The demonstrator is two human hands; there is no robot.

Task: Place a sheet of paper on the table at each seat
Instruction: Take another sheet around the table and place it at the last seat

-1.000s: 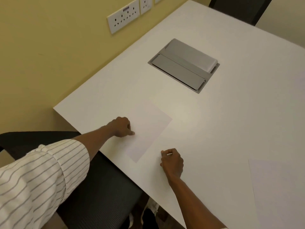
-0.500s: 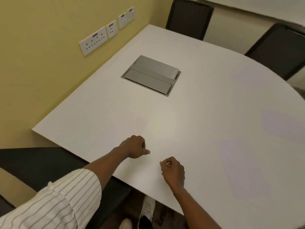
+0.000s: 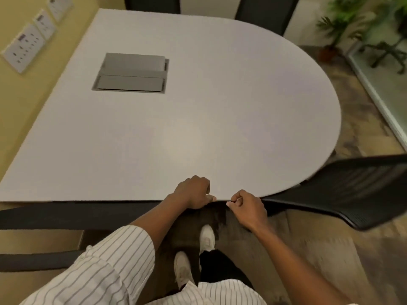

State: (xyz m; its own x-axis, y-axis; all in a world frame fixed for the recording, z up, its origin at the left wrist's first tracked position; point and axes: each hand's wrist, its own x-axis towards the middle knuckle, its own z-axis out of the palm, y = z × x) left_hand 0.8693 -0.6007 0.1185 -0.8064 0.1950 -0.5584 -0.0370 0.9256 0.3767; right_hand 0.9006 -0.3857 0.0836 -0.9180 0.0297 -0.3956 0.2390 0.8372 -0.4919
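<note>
The white table (image 3: pixel 198 119), rounded on its right end, fills the view, which is blurred by motion. White sheets of paper are hard to tell from the tabletop; only faint lavender patches show, as around the paler area (image 3: pixel 293 84). My left hand (image 3: pixel 193 192) rests at the table's near edge with its fingers curled and nothing in it. Just to its right and slightly off the edge is my right hand (image 3: pixel 246 208), a loose fist that also holds nothing.
A grey cable box lid (image 3: pixel 132 73) is set into the table at far left. Wall sockets (image 3: pixel 24 47) line the yellow wall. Black chairs stand at the right (image 3: pixel 352 190), near left (image 3: pixel 44 214) and far side (image 3: pixel 266 12). A potted plant (image 3: pixel 343 23) stands at back right.
The view has swung right and pulled back from the table corner. Both hands have drawn back from the sheet on the table to the near edge, still curled.
</note>
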